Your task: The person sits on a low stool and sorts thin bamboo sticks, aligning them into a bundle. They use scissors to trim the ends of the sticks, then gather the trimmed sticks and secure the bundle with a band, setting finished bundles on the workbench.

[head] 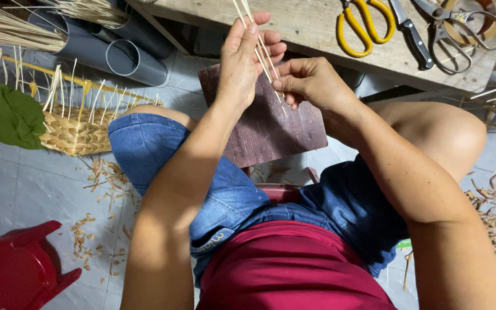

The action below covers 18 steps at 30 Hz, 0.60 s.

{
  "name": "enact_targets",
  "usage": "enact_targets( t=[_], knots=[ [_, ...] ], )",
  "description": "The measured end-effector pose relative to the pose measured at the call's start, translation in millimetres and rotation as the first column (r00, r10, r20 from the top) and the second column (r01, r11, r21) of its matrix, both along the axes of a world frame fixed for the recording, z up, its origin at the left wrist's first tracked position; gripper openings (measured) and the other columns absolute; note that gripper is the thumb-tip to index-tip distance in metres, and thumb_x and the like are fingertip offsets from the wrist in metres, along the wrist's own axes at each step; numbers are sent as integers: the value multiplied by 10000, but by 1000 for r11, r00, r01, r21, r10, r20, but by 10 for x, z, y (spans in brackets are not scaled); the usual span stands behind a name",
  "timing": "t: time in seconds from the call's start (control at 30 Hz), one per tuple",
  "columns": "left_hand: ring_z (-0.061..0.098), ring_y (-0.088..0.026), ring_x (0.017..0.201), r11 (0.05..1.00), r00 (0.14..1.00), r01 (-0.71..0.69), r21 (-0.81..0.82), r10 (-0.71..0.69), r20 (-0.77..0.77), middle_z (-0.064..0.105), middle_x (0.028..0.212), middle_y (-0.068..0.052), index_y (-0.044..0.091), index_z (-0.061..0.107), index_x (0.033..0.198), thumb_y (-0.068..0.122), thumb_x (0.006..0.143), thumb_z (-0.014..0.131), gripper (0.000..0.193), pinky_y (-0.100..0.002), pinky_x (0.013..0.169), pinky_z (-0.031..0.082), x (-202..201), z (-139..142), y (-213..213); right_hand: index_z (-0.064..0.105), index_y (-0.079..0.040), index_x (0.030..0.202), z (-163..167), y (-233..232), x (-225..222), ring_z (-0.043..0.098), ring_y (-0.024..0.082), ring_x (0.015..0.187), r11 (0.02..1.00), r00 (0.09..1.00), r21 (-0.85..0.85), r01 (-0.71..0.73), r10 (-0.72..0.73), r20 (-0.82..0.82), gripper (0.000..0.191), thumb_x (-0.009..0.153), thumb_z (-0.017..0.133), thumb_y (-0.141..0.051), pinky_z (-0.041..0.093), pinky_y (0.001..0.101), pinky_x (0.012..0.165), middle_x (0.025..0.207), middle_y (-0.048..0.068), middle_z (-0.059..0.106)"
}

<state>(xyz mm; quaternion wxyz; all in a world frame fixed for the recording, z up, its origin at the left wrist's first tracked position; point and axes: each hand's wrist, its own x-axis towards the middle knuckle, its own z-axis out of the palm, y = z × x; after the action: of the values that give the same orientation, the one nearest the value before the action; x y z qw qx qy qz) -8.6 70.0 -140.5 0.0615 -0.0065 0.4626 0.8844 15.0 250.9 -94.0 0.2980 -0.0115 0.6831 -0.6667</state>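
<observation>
Left hand (242, 60) grip closed around a small bundle of thin pale reed strips (262, 54), held upright above the dark wooden board (268, 123) on the lap. Right hand (311, 83) pinches the lower ends of the same strips between thumb and fingers (narrow pinch). Judgement: keep strips aligned and flat, left grip firm, right pinch light so none snap. Half-woven basket (76, 129) on the floor, far left; yellow-handled scissors (363, 26) on the bench (317, 34), far right.
</observation>
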Motion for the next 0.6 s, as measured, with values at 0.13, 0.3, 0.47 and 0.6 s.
enact_targets(
  t=[0.13, 0.3, 0.47, 0.6],
  knots=[
    [727, -202, 934, 998, 998, 54, 16, -54, -9, 691, 1059, -106, 74, 568, 1367, 320, 1115, 501, 359, -374, 854, 634, 11, 30, 0, 734, -21, 942, 6, -14, 8, 571, 66, 600, 1000, 1000, -12, -2, 2, 14, 114, 937, 753, -133, 461, 228, 548, 726, -3, 651],
    [743, -221, 956, 995, 997, 78, 64, -79, 4, 711, 1105, -124, 85, 565, 1415, 337, 1106, 517, 403, -374, 852, 633, -10, 72, -49, 711, -34, 916, -63, 16, -38, 592, 65, 613, 995, 995, -24, -96, 96, -13, 129, 958, 732, -154, 475, 222, 560, 728, 0, 649],
    [747, -223, 970, 992, 998, 56, 115, -55, -12, 720, 1126, -126, 77, 569, 1413, 332, 1097, 529, 408, -411, 895, 651, -85, 90, -146, 702, -41, 906, -91, 59, -46, 614, 70, 616, 982, 982, -10, -189, 190, 12, 117, 949, 723, -148, 493, 228, 556, 744, 8, 689],
    [701, -172, 867, 991, 1000, 8, 130, -7, -9, 664, 987, -63, 85, 581, 1408, 307, 1106, 523, 380, -413, 853, 652, -99, 52, -117, 703, -25, 926, -97, 34, -22, 625, 75, 630, 976, 976, -48, -213, 215, 25, 129, 954, 719, -150, 506, 228, 570, 766, 17, 709]
  ],
)
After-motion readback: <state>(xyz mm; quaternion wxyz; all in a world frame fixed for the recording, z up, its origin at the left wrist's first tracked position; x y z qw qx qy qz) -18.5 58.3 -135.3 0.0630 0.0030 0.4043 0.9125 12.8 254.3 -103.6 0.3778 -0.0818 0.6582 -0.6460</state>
